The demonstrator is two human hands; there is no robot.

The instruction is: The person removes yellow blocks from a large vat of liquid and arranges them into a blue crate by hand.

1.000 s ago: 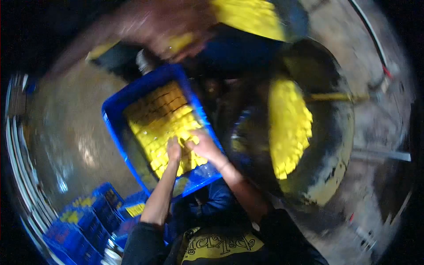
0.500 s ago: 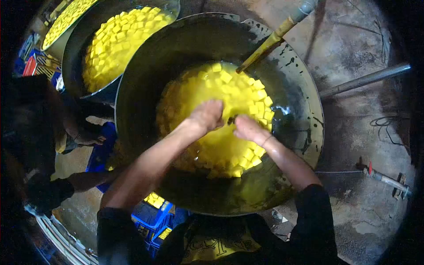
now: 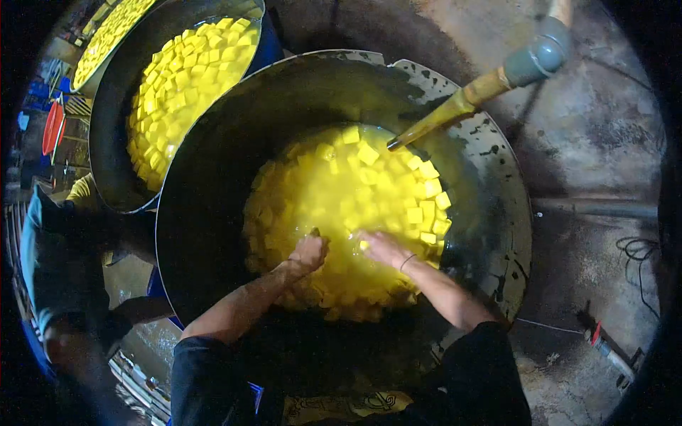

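No legible text, label, brand, number or sign appeared. A yellow printed design on the person's dark shirt [image 3: 348, 406], at the lower edge of the head view, was too distorted to read.

Both hands — left hand [image 3: 307, 253], right hand [image 3: 382, 248] — among yellow cubes [image 3: 369, 184] in wok [image 3: 213, 177].

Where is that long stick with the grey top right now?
The stick leans in from the upper right of the head view, its tip dipping into the yellow cubes in the big pan.
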